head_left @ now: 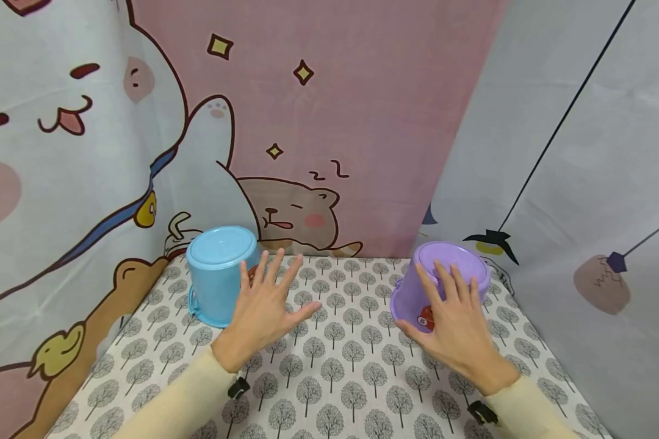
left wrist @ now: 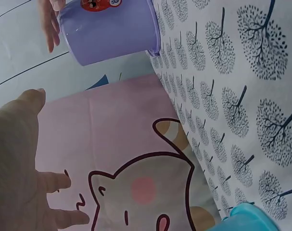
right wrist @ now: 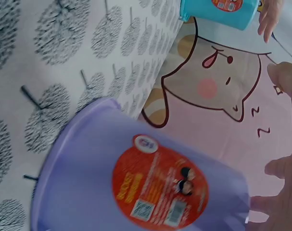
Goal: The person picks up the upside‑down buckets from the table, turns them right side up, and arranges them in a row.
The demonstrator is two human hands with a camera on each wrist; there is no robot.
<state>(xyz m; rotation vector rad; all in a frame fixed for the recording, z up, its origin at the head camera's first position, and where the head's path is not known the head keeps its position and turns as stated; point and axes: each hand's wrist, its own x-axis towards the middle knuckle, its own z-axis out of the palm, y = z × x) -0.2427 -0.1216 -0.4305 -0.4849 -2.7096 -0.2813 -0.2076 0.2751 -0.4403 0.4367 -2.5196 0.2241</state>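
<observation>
A light-blue bucket stands upside down on the left of the table, base upward, its handle hanging at the left side. My left hand, fingers spread, hovers in front of and to the right of it. To the right, a purple bucket is also upside down, with a red label on its side. Over its front, my right hand reaches with extended fingers that overlap the base in the head view. In the right wrist view those fingertips are right at the base's edge.
A white cloth with grey trees covers the table. Behind it hangs a pink curtain with cartoon animals, and a pale printed curtain lines the right side. Both wrists carry a small black strap piece.
</observation>
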